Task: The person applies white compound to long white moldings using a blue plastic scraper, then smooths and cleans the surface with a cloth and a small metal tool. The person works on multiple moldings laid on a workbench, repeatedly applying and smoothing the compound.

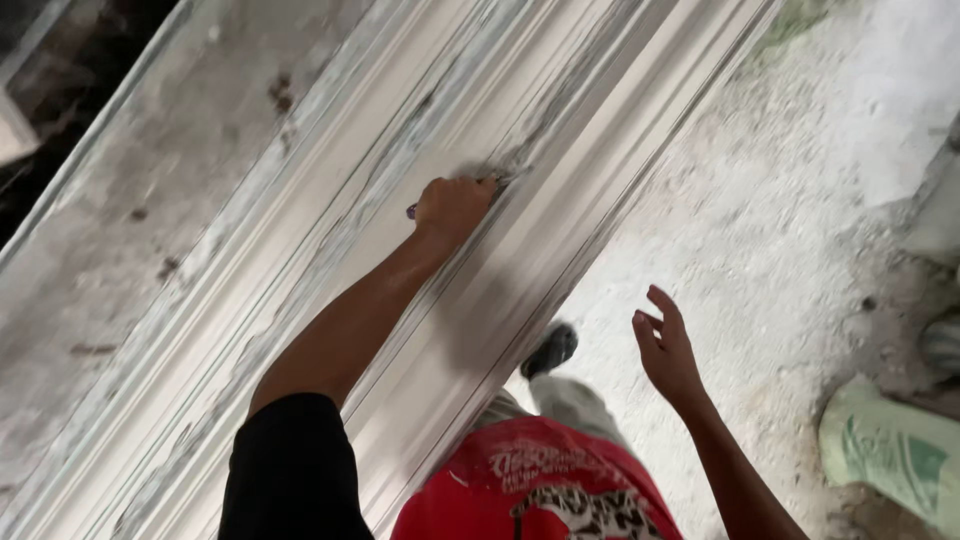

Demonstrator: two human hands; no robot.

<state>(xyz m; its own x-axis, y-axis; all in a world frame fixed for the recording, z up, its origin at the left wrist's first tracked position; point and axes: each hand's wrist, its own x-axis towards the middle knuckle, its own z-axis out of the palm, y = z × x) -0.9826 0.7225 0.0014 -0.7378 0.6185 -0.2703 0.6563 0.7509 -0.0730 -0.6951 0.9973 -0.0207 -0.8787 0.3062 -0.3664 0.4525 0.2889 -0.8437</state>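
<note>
The left hand point(452, 207) held a closed grip on a small purple-ended tool point(411, 211), pressed against the long white ridged plaster moulding point(300, 250). The right hand point(665, 350) hung open and empty above the dusty floor point(780, 230).

I press a small tool point(412, 211) with a purple end into a groove of the long white moulding point(330, 230). The moulding is ridged, dusty and streaked grey, and runs slanting across.
</note>
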